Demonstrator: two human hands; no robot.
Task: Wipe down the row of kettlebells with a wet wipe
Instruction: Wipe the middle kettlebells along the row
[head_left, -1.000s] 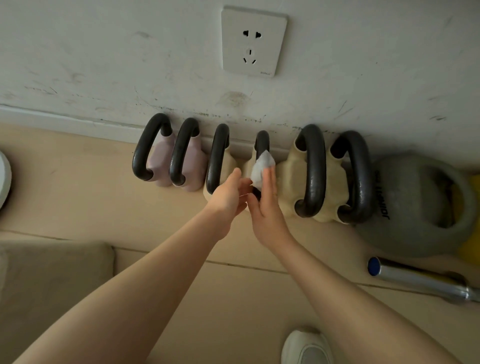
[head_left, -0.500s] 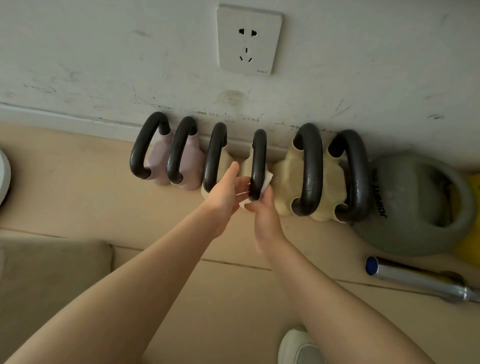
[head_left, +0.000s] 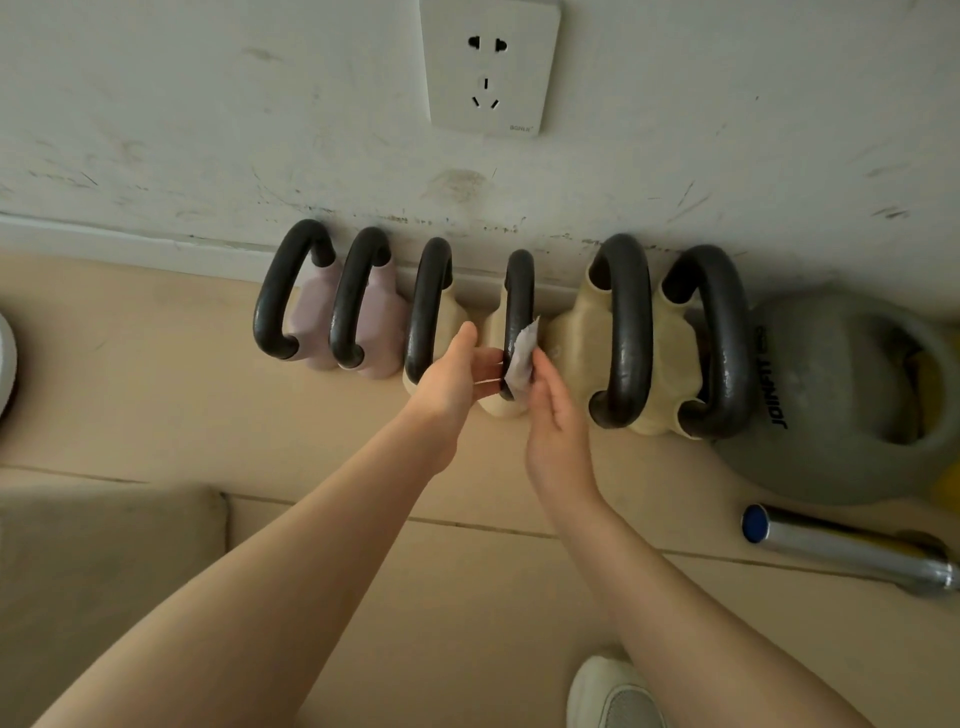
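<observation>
Wiping the fourth kettlebell (head_left: 506, 364) in a row of six along the floor's far edge, against a scuffed white wall (head_left: 208, 130): cream body, slim black looped handle (head_left: 519, 291). Right hand (head_left: 553, 415) pinching a small white wet wipe (head_left: 521, 358), fingers closed on it, pressed to the handle's near right side. Left hand (head_left: 452, 374) loosely curled, fingertips touching the handle's left side, seemingly steadying; holding nothing else visible. To do this well, probably: wrap wipe fully round the bar, slide along the whole loop, then cover the cream body. Two larger cream kettlebells (head_left: 670, 358) to the right apparently not yet reached; grey kettlebell (head_left: 831, 395) beyond.
</observation>
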